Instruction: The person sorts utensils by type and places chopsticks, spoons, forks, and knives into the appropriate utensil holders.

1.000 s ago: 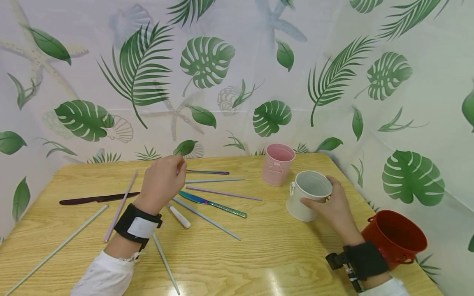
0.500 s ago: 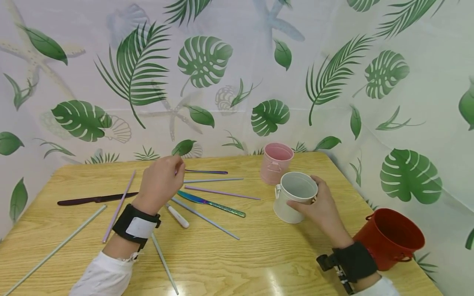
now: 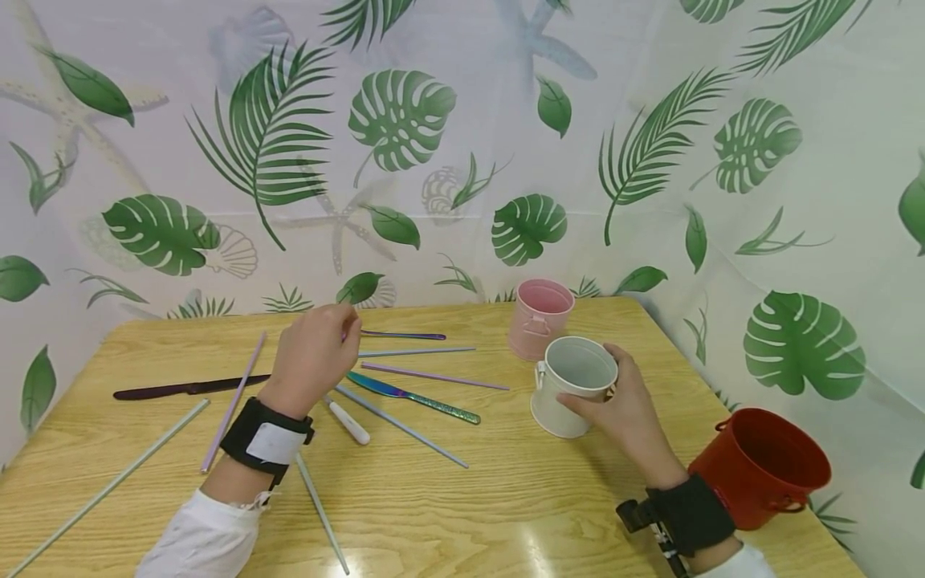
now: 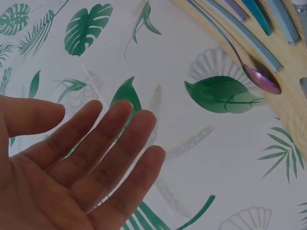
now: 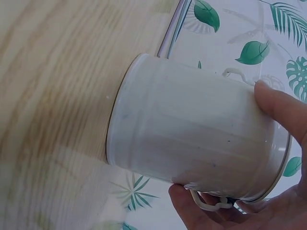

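My right hand (image 3: 625, 401) grips a small white metal bucket (image 3: 556, 411) near its rim, thumb on the near side and fingers behind. The bucket is upright on the table, handle lugs on its sides. In the right wrist view, the thumb and fingertips press against the bucket wall (image 5: 192, 129). My left hand (image 3: 311, 353) hovers above the cutlery on the left with nothing in it; its fingers are loosely bent and apart in the left wrist view (image 4: 96, 167). A pink bucket (image 3: 531, 341) stands just behind the white one.
A red bucket (image 3: 740, 482) stands at the table's right edge by my right wrist. Several chopsticks (image 3: 412, 436), a dark knife (image 3: 155, 392), a rainbow knife (image 3: 441, 409), a white-handled utensil (image 3: 350, 423) and a purple spoon (image 4: 261, 79) lie around the left hand. Patterned cloth hangs behind.
My right hand has moved the white bucket leftward, nearer the front of the pink bucket, mostly in the first half second. The left hand has stayed in place.
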A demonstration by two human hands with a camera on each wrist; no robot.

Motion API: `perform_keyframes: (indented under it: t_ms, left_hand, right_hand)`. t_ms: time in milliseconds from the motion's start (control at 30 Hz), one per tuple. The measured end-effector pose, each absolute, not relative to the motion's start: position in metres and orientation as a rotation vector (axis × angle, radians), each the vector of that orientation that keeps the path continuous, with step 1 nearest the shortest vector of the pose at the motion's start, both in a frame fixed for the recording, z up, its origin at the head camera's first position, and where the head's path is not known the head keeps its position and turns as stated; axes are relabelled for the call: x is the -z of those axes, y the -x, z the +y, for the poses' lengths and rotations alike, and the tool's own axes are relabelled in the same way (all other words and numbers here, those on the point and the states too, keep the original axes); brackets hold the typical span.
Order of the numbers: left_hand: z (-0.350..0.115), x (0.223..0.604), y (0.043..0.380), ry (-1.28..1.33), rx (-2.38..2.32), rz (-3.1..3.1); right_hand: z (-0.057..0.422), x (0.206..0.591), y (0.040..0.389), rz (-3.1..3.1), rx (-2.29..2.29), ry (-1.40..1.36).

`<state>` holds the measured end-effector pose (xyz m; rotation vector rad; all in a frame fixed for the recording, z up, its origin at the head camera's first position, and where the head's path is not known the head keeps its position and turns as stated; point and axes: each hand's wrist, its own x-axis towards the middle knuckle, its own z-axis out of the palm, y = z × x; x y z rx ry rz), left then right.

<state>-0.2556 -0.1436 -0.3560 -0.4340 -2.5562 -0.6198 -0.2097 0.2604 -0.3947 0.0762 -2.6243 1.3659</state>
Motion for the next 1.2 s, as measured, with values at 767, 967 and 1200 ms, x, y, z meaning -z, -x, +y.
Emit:
perform_keyframes:
  t_ms: [767,967,1200]
  left_hand:
    - [-0.146,0.354,0.255,0.435,0.63,-2.57]
    - [-0.148,0.353,0.255,0.433,0.628,-2.562]
    - [-0.148,0.355,0.256,0.431,0.635,-2.567]
  right_hand:
    - [0.345,0.314,0.144,-2.684,-0.998,0.139]
    - [0.421,0.322,0.133,-2.864,-1.169,0.338]
    - [0.479,0.353,0.133,-3.032,-1.259,0.226]
